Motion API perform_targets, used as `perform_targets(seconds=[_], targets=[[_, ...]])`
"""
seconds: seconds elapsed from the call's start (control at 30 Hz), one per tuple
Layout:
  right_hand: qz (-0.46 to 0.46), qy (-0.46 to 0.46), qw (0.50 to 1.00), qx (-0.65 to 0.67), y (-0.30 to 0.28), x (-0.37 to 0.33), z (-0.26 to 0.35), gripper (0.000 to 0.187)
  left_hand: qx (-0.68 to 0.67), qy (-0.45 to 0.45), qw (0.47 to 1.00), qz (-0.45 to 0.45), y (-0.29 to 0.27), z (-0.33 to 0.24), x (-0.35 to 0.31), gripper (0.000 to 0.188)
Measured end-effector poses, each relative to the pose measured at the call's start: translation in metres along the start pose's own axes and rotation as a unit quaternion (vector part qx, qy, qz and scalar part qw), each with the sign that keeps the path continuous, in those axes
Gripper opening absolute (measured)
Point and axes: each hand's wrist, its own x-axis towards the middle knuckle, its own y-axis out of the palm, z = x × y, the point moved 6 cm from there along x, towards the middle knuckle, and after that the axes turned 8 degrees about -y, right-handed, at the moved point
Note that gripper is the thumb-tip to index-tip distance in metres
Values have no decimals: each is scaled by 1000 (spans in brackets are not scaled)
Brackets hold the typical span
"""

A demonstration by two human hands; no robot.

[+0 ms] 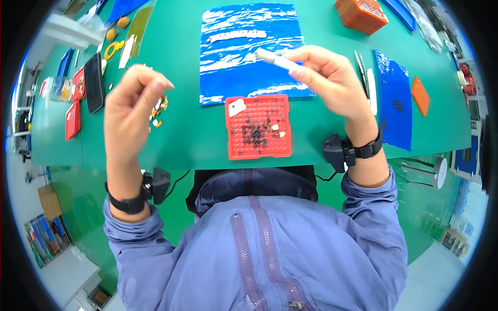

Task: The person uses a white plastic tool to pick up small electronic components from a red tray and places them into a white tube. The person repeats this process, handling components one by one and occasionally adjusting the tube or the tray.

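Observation:
My right hand (329, 78) grips a white pen-shaped tool (280, 61) with a greyish tip that points left over the blue sheet (249, 78). On that sheet lies a row of small white pieces (238, 35). My left hand (129, 106) is raised at the left, thumb and fingertips pinched together; anything between them is too small to make out. A small pile of yellowish and white bits (160, 110) lies on the table beside it. Between my hands sits a red gridded tray (233, 147), holding many tiny black parts (255, 133) and a few white ones.
Left on the green table (179, 140) are a dark phone (94, 83), red trays (73, 120) and yellow scissors (111, 50). To the right lie tweezers (361, 70), another blue sheet (395, 122) with dark bits and an orange plate (420, 96). An orange-red stack (361, 15) stands far right.

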Motion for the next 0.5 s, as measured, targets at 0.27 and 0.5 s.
perform_targets(seconds=[0.27, 0.5], targets=[[86, 72, 987, 113, 11, -2, 15, 12, -381, -165, 897, 150, 82, 8, 4, 14], [58, 85, 991, 84, 2, -4, 9, 19, -503, -224, 814, 186, 105, 28, 18, 17]])
